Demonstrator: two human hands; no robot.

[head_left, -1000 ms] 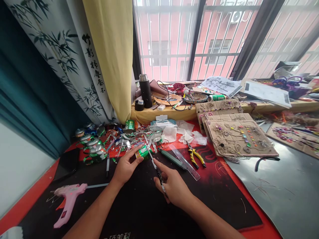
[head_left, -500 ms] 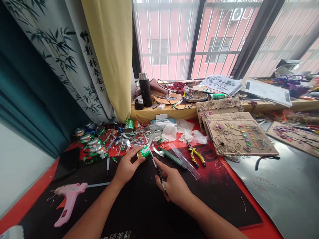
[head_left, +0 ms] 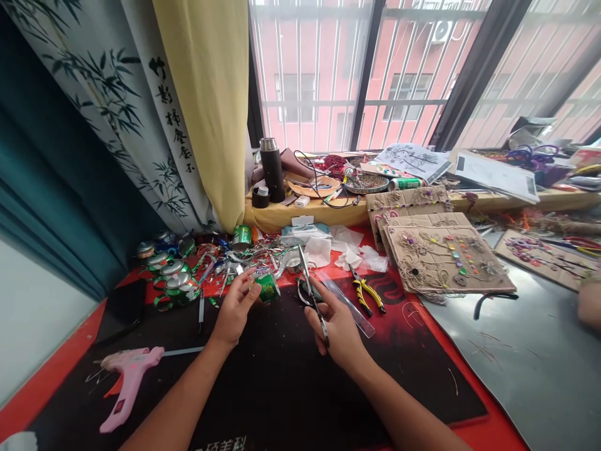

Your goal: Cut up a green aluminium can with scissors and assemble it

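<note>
Between its thumb and fingers, my left hand [head_left: 237, 308] grips a cut piece of a green drink can [head_left: 268, 288] above the black mat [head_left: 277, 388]. My right hand [head_left: 339, 327] is closed round a pair of scissors [head_left: 310, 285], their blades pointing up and away from me. A gap separates the blades from the can piece. Under and behind the right hand lie a green-handled cutter, mostly hidden, and a clear ruler [head_left: 350, 304]. Yellow-and-black pliers [head_left: 367, 295] rest just right of the ruler.
A pink glue gun [head_left: 129, 376] lies at the left. Small pots made of green cans [head_left: 178, 282] and metal scraps [head_left: 235, 254] crowd the back. Cardboard panels with twine [head_left: 451, 257] stand at the right. At the right edge, part of another person [head_left: 590, 304] shows.
The scissors have moved right and up, away from the can piece, which is turned in my left hand. Part of another person has come into view at the right edge.
</note>
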